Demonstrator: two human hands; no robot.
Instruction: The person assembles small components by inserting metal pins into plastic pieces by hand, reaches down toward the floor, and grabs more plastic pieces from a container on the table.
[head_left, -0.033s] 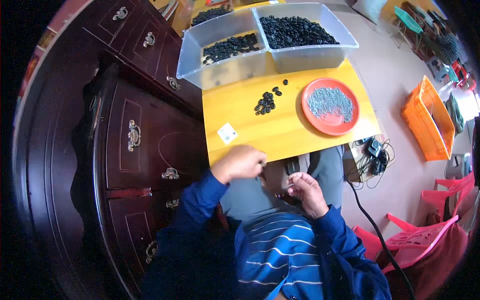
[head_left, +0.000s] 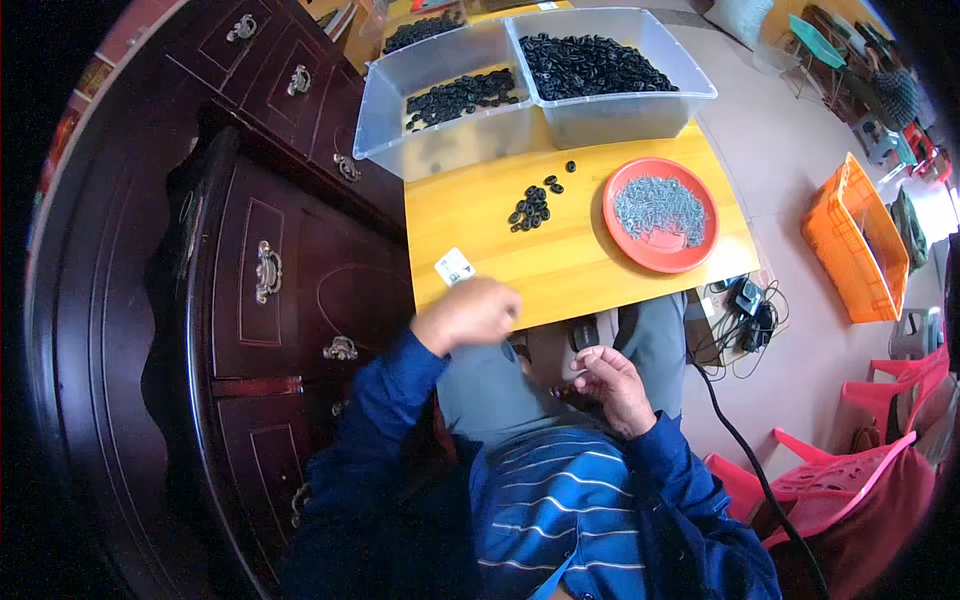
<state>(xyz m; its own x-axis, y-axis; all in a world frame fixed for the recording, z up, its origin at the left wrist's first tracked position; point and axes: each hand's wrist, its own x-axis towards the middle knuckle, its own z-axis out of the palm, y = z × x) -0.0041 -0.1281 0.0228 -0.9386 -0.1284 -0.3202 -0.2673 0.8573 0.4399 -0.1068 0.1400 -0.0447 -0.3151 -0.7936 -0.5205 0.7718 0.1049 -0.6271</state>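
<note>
My left hand [head_left: 470, 314], somewhat blurred, is closed in a loose fist over the near left edge of the yellow table [head_left: 560, 270]. Whatever its fingers hold is hidden. Above my lap, my right hand [head_left: 614, 388] pinches thumb and forefinger together on something too small to make out. A loose cluster of black oval ring-shaped pieces [head_left: 529, 210] lies mid-table. To its right is a red plate [head_left: 664, 258] bearing many small grey metal pieces [head_left: 660, 207] that look like screws. A white square card [head_left: 454, 266] lies just beyond my left hand.
Two clear plastic bins, the left bin [head_left: 440, 148] and the right bin [head_left: 620, 120], stand at the table's far side with black pieces inside. Dark wooden drawers [head_left: 290, 270] flank the left. Rightward are tangled cables [head_left: 755, 320], an orange crate [head_left: 850, 245] and a pink chair [head_left: 830, 490].
My left hand has shifted a little up and to the left, toward the white card, and now partly overlaps the table edge. My right hand stays nearly in place.
</note>
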